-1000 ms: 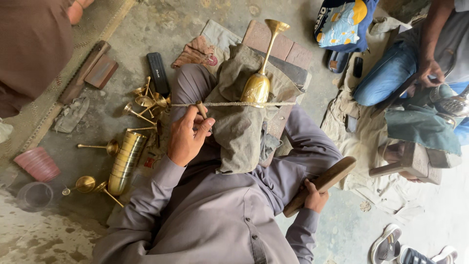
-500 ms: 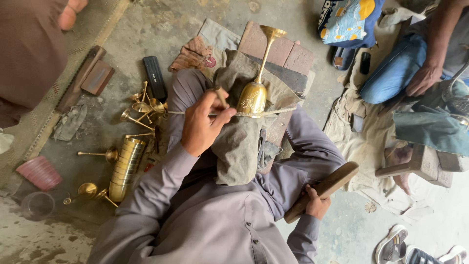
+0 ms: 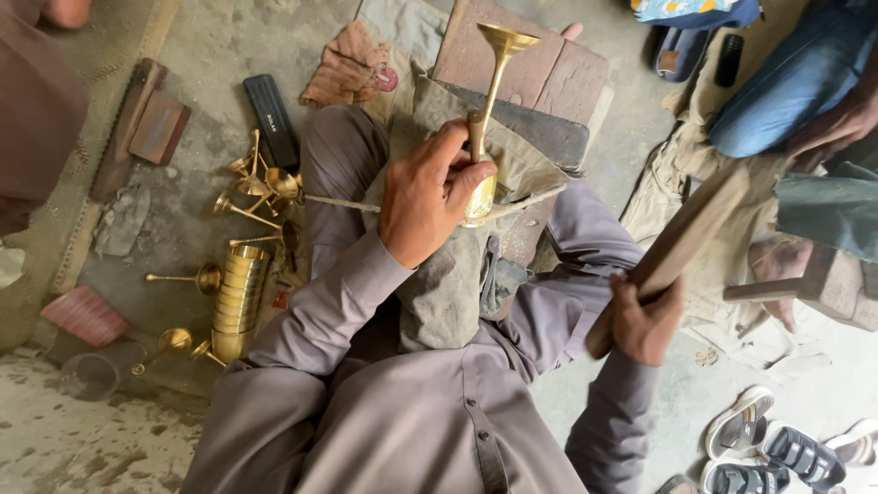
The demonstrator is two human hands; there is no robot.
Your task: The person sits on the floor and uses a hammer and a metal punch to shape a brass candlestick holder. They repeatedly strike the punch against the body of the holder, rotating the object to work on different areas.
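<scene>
Dusty concrete floor (image 3: 183, 37) serves as the workplace, seen from above, where a person in grey clothes sits with knees apart and a drab cloth (image 3: 448, 293) draped over the lap. The left hand (image 3: 430, 197) is closed around the bowl of a brass goblet (image 3: 485, 119), whose slim stem points away from the body and ends in a flared foot; thumb and fingers are clamped on the metal, which rests on the cloth between the knees. A thin rod (image 3: 343, 203) runs crosswise under that hand, from the left knee toward the right. The right hand (image 3: 645, 320) is shut tight on the lower end of a wooden stick (image 3: 677, 247), held raised and slanting up to the right, well apart from the goblet. Just beyond the goblet lie flat bricks (image 3: 549, 78). To the left, on the floor, stand a stack of brass cups (image 3: 236, 297) and a loose cluster of brass stems (image 3: 256, 187), with a black case (image 3: 272, 119) and a crumpled rag (image 3: 352, 69) behind them. At upper right another person's leg in blue trousers (image 3: 786, 87) is visible; sandals (image 3: 777, 448) lie at lower right.
</scene>
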